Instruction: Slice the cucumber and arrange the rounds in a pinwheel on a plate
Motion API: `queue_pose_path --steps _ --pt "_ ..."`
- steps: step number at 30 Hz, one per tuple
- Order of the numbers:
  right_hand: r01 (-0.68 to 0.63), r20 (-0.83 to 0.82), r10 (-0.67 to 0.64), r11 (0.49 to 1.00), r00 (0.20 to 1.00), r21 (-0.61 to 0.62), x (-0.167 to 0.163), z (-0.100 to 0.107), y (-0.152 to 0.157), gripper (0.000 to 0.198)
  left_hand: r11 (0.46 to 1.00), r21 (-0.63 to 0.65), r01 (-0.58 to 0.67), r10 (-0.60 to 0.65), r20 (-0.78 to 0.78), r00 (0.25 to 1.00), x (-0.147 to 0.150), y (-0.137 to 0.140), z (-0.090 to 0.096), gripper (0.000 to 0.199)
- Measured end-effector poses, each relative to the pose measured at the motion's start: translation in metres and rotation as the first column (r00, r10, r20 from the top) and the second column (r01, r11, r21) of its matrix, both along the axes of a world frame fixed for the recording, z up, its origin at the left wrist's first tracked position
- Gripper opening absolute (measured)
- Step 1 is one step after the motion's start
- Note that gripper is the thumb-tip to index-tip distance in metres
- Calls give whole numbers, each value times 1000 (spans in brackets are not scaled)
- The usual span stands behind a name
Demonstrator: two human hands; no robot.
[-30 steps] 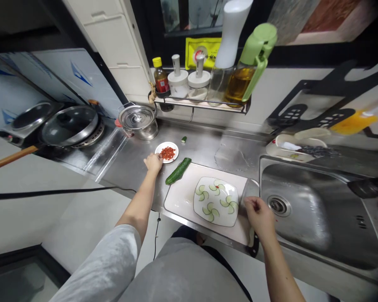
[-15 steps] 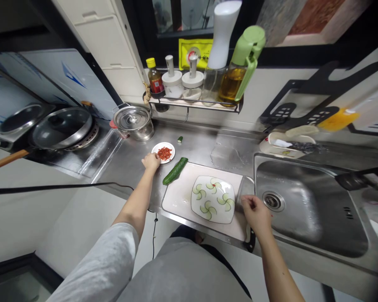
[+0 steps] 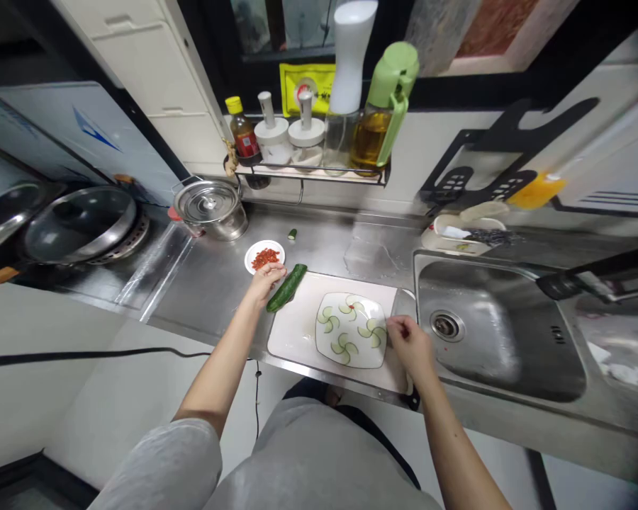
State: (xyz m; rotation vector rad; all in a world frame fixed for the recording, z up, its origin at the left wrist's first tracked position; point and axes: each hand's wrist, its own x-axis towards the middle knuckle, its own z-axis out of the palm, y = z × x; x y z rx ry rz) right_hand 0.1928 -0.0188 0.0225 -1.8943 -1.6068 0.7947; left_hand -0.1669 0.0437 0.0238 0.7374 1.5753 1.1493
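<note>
My left hand (image 3: 266, 282) is just off the near right rim of a small white dish (image 3: 249, 263) of small red pieces (image 3: 266, 258), its fingers pressed together; anything in them is too small to make out. Beside it lies a cucumber (image 3: 287, 288), overlapping the corner of a white cutting board (image 3: 292, 333). On the board sits a square white plate (image 3: 349, 361) with green-edged slices (image 3: 344, 348) arranged in several pinwheels; the top one has a red piece (image 3: 351, 307) at its centre. At the plate's right edge my right hand (image 3: 412, 347) is closed in a pinch over a knife blade (image 3: 404, 304).
To the right is a steel sink (image 3: 500, 326) with a tap (image 3: 563, 283). A lidded pot (image 3: 210, 205) and a wok (image 3: 82, 223) stand left. A cucumber end (image 3: 292, 234) lies behind the dish. Above hangs a rack (image 3: 308, 173) of seasonings and an oil bottle (image 3: 377, 113).
My left hand has moved from the dish's near left edge rightward, towards the cucumber. My right hand has come closer to the plate. The whole view has shifted slightly.
</note>
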Motion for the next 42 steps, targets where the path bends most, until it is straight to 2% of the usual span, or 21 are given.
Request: queue_pose_path --steps 3,8,11,13,16,19,22,27,36,42 --pt "-40 -49 42 999 998 30 -9 1 -2 36 997 51 58 -65 146 987 23 -9 9 44" --pt "-144 -125 148 989 981 36 -30 15 -10 27 975 108 194 -209 151 966 63 -29 18 39" --pt "-226 -157 229 973 961 36 -40 21 -20 24 939 136 315 -325 59 944 88 -50 17 33" --pt "-255 -172 256 967 951 30 -43 21 -30 23 898 128 420 -414 -72 907 104 -67 14 28" --pt "-297 -187 292 955 938 -1 -43 18 -45 21 812 89 577 -545 -238 804 121 -91 12 21" --pt "-353 -201 340 935 919 -34 -40 13 -59 19 750 37 660 -618 -316 720 132 -108 13 18" --pt "-385 -209 367 922 906 -50 -37 11 -67 18 728 -11 685 -641 -364 676 137 -114 14 18" --pt "-356 -213 338 933 917 -51 -37 11 -71 16 692 -20 721 -668 -396 630 139 -112 16 18" --pt "-340 -212 325 939 922 -42 -31 7 -70 9 660 -11 751 -688 -410 599 144 -109 16 19" --pt "-303 -215 287 952 933 -42 -28 8 -67 9 658 -5 753 -693 -396 603 151 -106 14 20"
